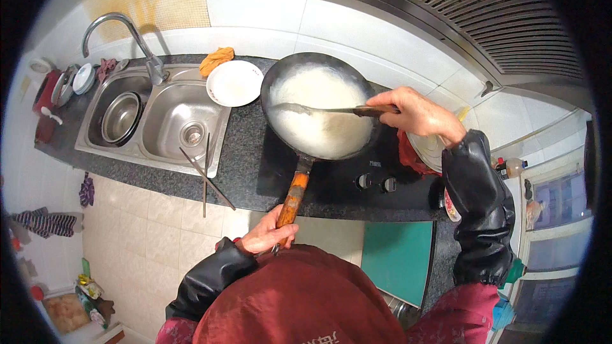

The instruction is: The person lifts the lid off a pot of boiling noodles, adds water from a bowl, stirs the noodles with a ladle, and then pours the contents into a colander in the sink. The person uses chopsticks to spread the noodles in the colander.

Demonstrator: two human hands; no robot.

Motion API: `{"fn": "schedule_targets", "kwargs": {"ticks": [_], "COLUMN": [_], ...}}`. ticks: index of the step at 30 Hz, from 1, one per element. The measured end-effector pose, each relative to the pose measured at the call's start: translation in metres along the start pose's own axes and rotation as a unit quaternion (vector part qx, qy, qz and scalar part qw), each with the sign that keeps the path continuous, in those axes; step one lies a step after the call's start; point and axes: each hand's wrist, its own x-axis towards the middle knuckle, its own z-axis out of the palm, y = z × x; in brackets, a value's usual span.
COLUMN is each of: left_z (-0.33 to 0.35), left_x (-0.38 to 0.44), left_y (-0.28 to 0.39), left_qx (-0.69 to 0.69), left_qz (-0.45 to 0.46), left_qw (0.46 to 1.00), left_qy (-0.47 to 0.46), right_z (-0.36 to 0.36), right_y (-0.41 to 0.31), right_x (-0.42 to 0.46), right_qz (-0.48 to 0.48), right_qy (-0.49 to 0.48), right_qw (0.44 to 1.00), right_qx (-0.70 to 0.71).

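Observation:
A dark wok (319, 105) with a whitish, cloudy content stands over the black gas hob (330, 196). My left hand (270, 231) is closed round the wok's worn wooden handle (292, 196), near its lower end. From the right, my right hand (416, 110) grips the wooden handle of a metal spatula (330, 109), which lies level across the wok. The spatula's far end is at the left part of the content; how deep it dips cannot be told. Left of the wok stands a white plate (234, 83), with an orange cloth (216, 60) beside it.
Left is a double steel sink (177, 100) with a faucet (153, 67) and a metal bowl (121, 117). Chopsticks (206, 172) cross over the sink's front edge. Two hob knobs (377, 183) lie right of the wok handle. A range hood (444, 24) hangs above right.

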Motion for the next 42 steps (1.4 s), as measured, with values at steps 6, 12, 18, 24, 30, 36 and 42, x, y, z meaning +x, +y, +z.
{"fn": "schedule_targets", "kwargs": {"ticks": [6, 12, 18, 24, 30, 36, 42], "left_z": [-0.002, -0.001, -0.001, 0.0, 0.0, 0.0, -0.001], "left_x": [0.001, 0.0, -0.001, 0.0, 0.001, 0.001, 0.002], "left_y": [-0.002, 0.003, 0.007, 0.007, 0.006, 0.006, 0.005], "left_qx": [-0.006, -0.005, -0.001, 0.012, 0.002, -0.004, -0.017], "left_qz": [0.007, -0.013, -0.003, -0.005, -0.004, -0.019, -0.021], "left_qw": [1.0, 1.0, 1.0, 1.0, 1.0, 1.0, 1.0], "left_qy": [-0.007, 0.003, -0.006, -0.002, -0.008, -0.006, -0.009], "right_z": [-0.003, -0.015, 0.01, 0.041, 0.057, 0.055, 0.049], "right_y": [-0.013, -0.052, -0.053, -0.037, -0.023, -0.018, -0.014], "right_x": [-0.052, -0.109, -0.144, -0.139, -0.121, -0.106, -0.091], "right_qz": [0.009, 0.09, 0.142, 0.133, 0.1, 0.109, 0.104], "right_qy": [0.057, 0.068, 0.074, 0.113, 0.146, 0.144, 0.148], "right_qw": [0.996, 0.991, 0.981, 0.976, 0.973, 0.973, 0.974], "right_qx": [-0.063, -0.073, -0.109, -0.128, -0.15, -0.148, -0.138]}}
